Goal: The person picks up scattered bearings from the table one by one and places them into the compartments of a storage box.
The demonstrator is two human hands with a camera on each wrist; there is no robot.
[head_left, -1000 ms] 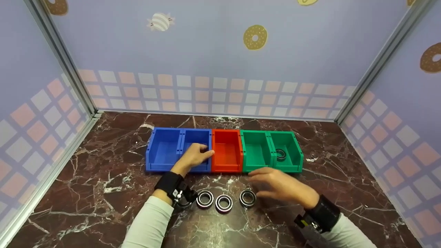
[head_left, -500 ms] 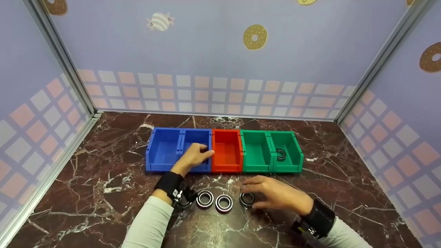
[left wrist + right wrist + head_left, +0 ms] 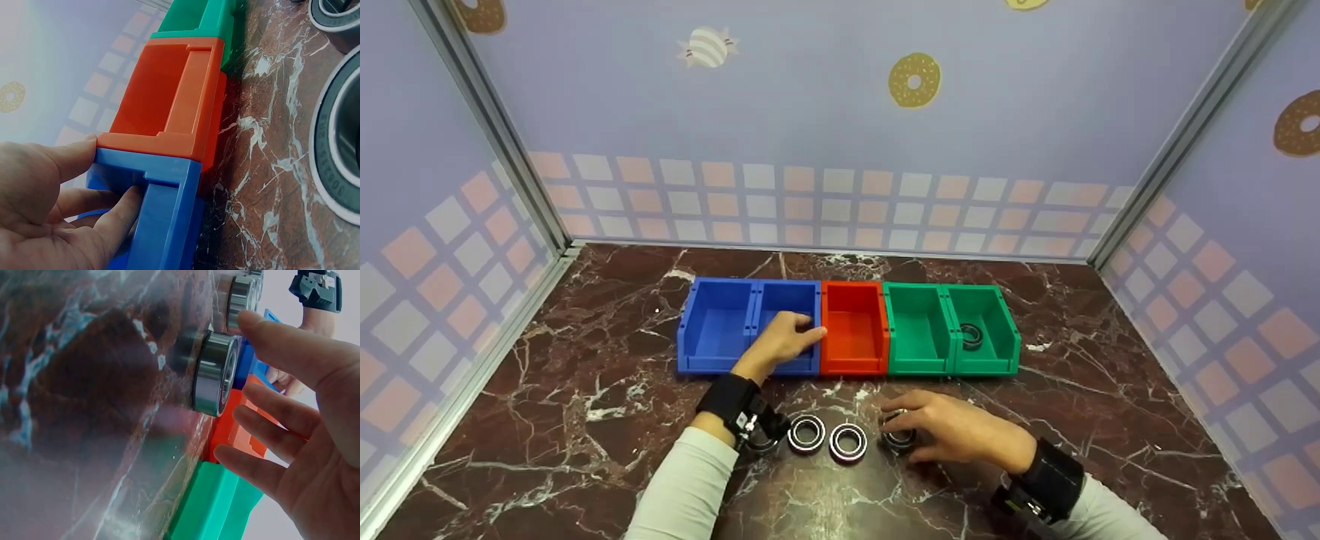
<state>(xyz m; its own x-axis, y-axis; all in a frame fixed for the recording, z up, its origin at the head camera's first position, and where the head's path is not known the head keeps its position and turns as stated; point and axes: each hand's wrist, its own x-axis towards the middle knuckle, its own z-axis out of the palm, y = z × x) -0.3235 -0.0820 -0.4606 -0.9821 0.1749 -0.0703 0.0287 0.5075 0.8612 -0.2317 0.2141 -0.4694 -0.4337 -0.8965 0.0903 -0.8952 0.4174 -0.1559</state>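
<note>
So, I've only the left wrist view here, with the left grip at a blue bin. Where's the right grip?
Observer: The right grip is spread at the rightmost loose bearing; contact is unclear.
Reviewer: Anything in the bins I can't see?
Observer: Another bearing shows in the rightmost green bin.
Reviewer: How many blue ones?
Observer: Two. The leftmost blue bin sits beside the one with the left grip in it.
</note>
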